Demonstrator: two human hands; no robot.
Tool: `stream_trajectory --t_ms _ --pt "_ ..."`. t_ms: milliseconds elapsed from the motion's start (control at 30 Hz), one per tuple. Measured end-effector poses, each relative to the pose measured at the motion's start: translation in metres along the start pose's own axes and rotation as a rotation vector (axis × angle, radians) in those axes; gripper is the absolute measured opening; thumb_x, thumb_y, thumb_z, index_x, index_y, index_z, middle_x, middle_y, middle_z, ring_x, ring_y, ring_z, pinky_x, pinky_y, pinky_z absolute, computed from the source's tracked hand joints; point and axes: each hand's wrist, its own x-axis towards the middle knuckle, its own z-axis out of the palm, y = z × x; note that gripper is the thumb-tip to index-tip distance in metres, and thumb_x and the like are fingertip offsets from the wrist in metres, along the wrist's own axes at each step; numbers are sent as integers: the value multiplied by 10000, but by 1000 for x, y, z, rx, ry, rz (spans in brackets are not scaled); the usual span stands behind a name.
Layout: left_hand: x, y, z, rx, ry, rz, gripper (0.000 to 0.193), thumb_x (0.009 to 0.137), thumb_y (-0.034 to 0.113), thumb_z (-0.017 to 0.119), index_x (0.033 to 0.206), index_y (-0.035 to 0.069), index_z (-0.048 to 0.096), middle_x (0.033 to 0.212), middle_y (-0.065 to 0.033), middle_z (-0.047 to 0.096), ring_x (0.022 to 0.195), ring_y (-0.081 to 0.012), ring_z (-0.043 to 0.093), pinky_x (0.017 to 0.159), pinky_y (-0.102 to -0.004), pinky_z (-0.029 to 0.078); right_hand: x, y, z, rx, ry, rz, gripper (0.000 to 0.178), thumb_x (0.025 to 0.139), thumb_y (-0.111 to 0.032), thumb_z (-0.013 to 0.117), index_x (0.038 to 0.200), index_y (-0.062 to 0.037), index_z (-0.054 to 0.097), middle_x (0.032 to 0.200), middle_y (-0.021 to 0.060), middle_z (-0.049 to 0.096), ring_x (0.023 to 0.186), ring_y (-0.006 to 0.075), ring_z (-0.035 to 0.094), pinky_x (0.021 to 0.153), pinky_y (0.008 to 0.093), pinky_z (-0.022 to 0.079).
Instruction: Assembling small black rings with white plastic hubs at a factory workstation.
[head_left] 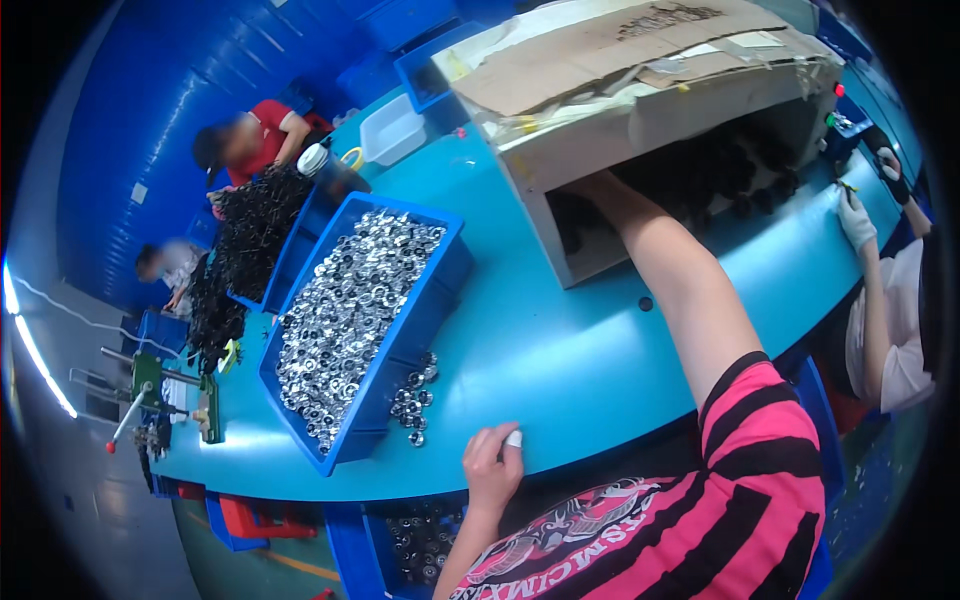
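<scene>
My left hand (490, 468) rests at the table's near edge with its fingers curled in. A white covering wraps its thumb tip, and whatever lies under the fingers, if anything, is hidden. My right hand (598, 186) reaches inside an open-fronted white box (556, 240) topped with worn cardboard. The box's shadow and upper edge hide its fingers. Dark round parts (740, 180) lie in the box, right of my forearm. Left of centre, a blue bin (385, 375) is heaped with shiny metal-and-black round parts (350, 310). Several loose round parts (413, 400) lie beside it.
A white tray (392, 130) and a lidded cup (315, 162) stand farther back. Black tangled pieces (262, 225) fill another bin. A green hand press (148, 380) is at left. Below the table sits a bin of dark parts (420, 550). A gloved co-worker's hand (856, 220) is at right; others sit at left.
</scene>
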Motion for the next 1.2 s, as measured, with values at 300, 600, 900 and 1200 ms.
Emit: stream_trajectory --t_ms 300,600,900,1200 --pt "2 -15 -27 235 355 22 337 889 82 723 1218 15 688 1219 -198 611 1143 -394 571 1032 -482 450 -82 11 -21 1 159 -206 326 851 -209 715 1159 -103 710 1209 175 683 1141 399 670 966 516 548" --pt "18 -71 -42 477 142 -325 851 886 370 791 1588 81 406 1541 -284 357 1408 -485 350 1146 -638 296 -171 -20 -56 158 305 -105 299 865 -96 718 1164 -82 718 1131 151 660 1056 362 667 904 446 547" --pt "49 -36 10 317 82 -128 766 877 272 808 1533 61 474 1537 -300 357 1418 -488 350 1190 -580 303 -257 -90 -61 390 30 -52 269 863 -53 704 1131 -84 704 1039 91 624 957 288 639 847 389 516" --pt "101 -16 -111 528 437 248 553 874 179 781 1391 64 620 1430 -234 523 1332 -440 471 1142 -537 380 -261 -95 -38 -34 -163 -204 368 877 -109 736 1239 -111 671 1168 96 628 1032 314 644 903 428 494"
